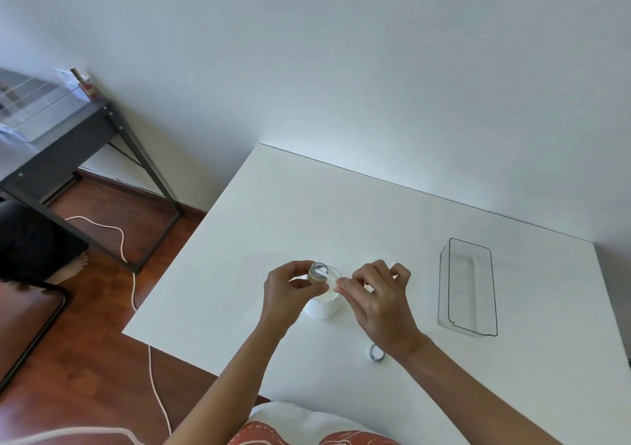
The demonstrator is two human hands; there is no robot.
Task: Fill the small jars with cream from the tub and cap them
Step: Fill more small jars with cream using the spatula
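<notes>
While the left hand (285, 289) pinches a small tan-walled round jar (318, 272) between thumb and fingertips, tilted with its mouth toward the camera, white cream already shows inside it. That jar hangs just above the open white cylindrical tub of cream (322, 304), which stands on the white tabletop (307, 205) between the two hands. The right hand (379, 299) has its fingers curled and pinches a thin pale spatula-like strip (333, 282) whose tip reaches the jar's rim; what the strip is made of is too faint to tell.

As a judgement, the filling of this jar is under way and looks close to full, though how deep the cream sits cannot be read. Its cap is not on. One small round silver-rimmed piece (375, 353) lies on the table just beside the right wrist; it may be a cap or a second jar, and the picture does not settle which. No other jar is visible, so how many remain is unknown.

Well apart to the right, a clear rectangular plastic tray with a dark rim (491, 291) holds nothing that shows; finished jars may be meant for it. Left to do: top off, level, cap, and set the jar down.
</notes>
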